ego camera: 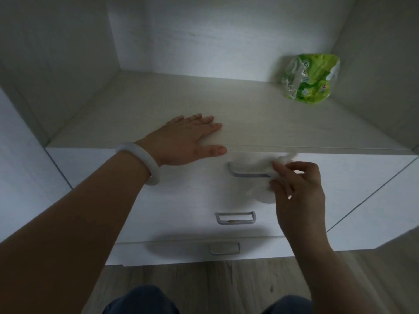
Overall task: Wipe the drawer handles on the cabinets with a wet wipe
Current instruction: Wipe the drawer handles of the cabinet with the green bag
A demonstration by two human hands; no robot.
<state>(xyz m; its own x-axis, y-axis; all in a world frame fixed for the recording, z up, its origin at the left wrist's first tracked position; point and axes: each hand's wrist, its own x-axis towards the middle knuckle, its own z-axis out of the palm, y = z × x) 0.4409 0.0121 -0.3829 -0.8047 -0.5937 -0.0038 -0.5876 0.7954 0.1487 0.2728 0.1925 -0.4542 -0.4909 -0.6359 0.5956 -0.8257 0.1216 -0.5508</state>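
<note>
A white cabinet has three drawers stacked below a shelf. The top drawer handle point(246, 172) is a grey metal bar. Over its right end lies a white wet wipe point(260, 189), which my right hand point(299, 196) pinches against the handle. My left hand point(186, 139) rests flat, fingers straight, on the shelf top point(260, 114) above the drawer. Lower down are the middle drawer handle point(235, 218) and the bottom drawer handle point(224, 248), both bare.
A green wet wipe pack point(311, 79) lies at the back right of the shelf, near the right wall. Cabinet side panels rise left and right. Wooden floor point(215, 282) shows below the drawers, with my knees at the bottom edge.
</note>
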